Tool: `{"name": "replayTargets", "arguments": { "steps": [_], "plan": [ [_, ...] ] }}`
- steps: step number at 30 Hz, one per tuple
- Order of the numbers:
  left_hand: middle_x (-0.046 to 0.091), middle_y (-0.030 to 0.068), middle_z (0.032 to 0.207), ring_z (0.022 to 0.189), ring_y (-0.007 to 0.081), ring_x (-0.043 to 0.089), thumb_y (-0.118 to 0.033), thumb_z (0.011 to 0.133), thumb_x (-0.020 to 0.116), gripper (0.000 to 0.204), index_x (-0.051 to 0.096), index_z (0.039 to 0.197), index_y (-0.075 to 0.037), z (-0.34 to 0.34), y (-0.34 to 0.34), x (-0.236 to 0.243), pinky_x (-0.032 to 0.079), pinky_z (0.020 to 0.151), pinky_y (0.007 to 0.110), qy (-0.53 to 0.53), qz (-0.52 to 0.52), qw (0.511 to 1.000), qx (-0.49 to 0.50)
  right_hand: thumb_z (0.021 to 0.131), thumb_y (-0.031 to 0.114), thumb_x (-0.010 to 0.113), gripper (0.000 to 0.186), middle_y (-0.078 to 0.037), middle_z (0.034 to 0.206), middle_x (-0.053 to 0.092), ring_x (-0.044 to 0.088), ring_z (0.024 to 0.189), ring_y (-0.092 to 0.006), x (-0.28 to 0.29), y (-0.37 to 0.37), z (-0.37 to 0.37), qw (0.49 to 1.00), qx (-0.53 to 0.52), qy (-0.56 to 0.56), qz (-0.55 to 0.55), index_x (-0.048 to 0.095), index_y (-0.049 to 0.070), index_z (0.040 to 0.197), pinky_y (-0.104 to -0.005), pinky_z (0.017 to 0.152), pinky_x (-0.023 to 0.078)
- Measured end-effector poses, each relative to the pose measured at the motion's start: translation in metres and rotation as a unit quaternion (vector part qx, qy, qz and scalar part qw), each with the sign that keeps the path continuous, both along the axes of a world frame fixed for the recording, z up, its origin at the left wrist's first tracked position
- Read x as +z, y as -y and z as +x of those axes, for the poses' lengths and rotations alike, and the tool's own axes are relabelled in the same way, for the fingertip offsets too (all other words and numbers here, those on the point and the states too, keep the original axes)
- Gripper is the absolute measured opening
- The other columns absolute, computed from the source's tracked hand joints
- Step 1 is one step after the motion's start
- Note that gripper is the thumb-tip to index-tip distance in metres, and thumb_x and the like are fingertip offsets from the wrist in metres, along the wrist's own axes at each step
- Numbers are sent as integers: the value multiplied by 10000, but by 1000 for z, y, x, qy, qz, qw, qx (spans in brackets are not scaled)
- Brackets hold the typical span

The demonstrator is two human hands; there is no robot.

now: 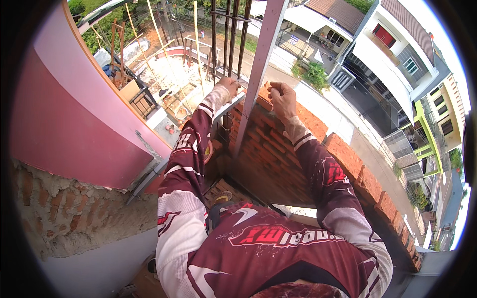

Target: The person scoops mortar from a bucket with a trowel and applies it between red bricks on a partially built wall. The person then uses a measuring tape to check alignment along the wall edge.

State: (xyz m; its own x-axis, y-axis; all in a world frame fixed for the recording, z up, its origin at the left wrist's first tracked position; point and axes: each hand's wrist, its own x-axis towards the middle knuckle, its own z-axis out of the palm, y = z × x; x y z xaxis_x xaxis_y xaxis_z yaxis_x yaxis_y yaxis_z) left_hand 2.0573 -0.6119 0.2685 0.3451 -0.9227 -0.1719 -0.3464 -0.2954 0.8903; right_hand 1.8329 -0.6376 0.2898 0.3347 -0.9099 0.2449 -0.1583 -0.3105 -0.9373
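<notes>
Both arms reach forward in maroon and white sleeves. My left hand [229,87] is closed, left of an upright pale metal post [260,69] and just in front of several rusty steel bars [233,39]. What its fingers grip, perhaps something thin, is too small to name. To the post's right, my right hand [283,101] is raised over the end of a red brick wall [309,116]. Its fingers are curled together, and what they hold, if anything, cannot be made out. The post's lower part stands against the wall's inner face.
A curved pink wall [94,114] with rough exposed brick [64,203] below it is at my left. Far below lie a rubble-strewn work area [171,74] with bamboo poles and a street [365,146]. Houses [397,54] line the street's far side.
</notes>
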Motion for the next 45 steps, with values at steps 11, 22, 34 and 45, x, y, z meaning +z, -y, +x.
{"name": "replayTargets", "arguments": {
  "steps": [11,22,34,45],
  "plan": [
    [658,58,741,604,163,630,-187,870,660,125,681,841,-66,1,54,49,513,507,298,222,-37,954,-197,914,69,572,169,26,847,642,559,769,-69,8,67,33,968,174,-15,181,717,91,998,-234,618,422],
    [648,23,796,717,178,648,-462,877,564,385,613,963,-89,27,23,51,532,642,365,-371,5,927,56,928,112,567,198,-125,812,692,655,630,-176,-6,53,20,982,-62,40,175,643,-48,1018,-297,528,523],
    [693,66,952,801,195,690,-337,965,595,257,599,1039,-91,-91,-25,-70,557,685,380,-525,7,851,-12,918,46,516,141,-146,913,673,692,702,-195,-12,-40,-26,959,-36,131,248,564,-52,1008,-273,564,581],
    [666,24,1029,969,217,663,-253,982,541,150,574,1048,-122,-110,-3,-69,505,832,392,-593,-61,793,126,926,145,553,190,-106,812,699,680,720,-152,-17,-39,-40,988,-48,39,141,636,-15,988,-285,570,546]
  ]
}}
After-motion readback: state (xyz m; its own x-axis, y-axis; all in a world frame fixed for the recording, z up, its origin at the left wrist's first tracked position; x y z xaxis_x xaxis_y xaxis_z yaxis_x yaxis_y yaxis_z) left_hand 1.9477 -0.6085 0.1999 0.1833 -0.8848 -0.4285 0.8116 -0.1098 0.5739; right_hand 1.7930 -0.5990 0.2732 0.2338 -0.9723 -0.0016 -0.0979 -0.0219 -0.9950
